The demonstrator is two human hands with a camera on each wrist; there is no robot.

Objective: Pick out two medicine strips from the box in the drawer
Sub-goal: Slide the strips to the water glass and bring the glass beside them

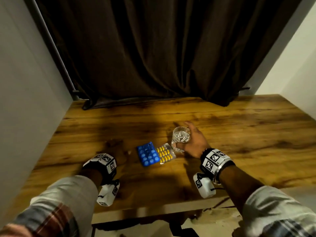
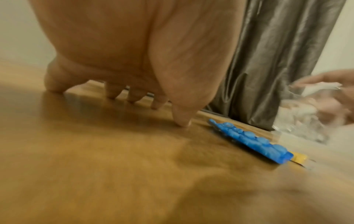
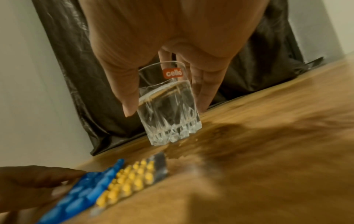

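Observation:
Two medicine strips lie side by side on the wooden table (image 1: 239, 134). The blue strip (image 1: 148, 156) (image 2: 254, 142) (image 3: 86, 192) is on the left and the yellow-pill strip (image 1: 165, 155) (image 3: 132, 177) on the right. My left hand (image 1: 118, 147) (image 2: 157, 104) rests just left of the blue strip, its spread fingertips touching the tabletop and holding nothing. My right hand (image 1: 188, 134) (image 3: 164, 103) grips a cut-glass tumbler of water (image 1: 180, 136) (image 3: 168, 109), thumb on one side and fingers on the other, right beside the yellow strip. No drawer or box is in view.
A dark brown curtain (image 1: 153, 57) hangs behind the table and drapes onto its far edge. Grey walls close in on the left and right. The table's front edge (image 1: 153, 209) is near my body.

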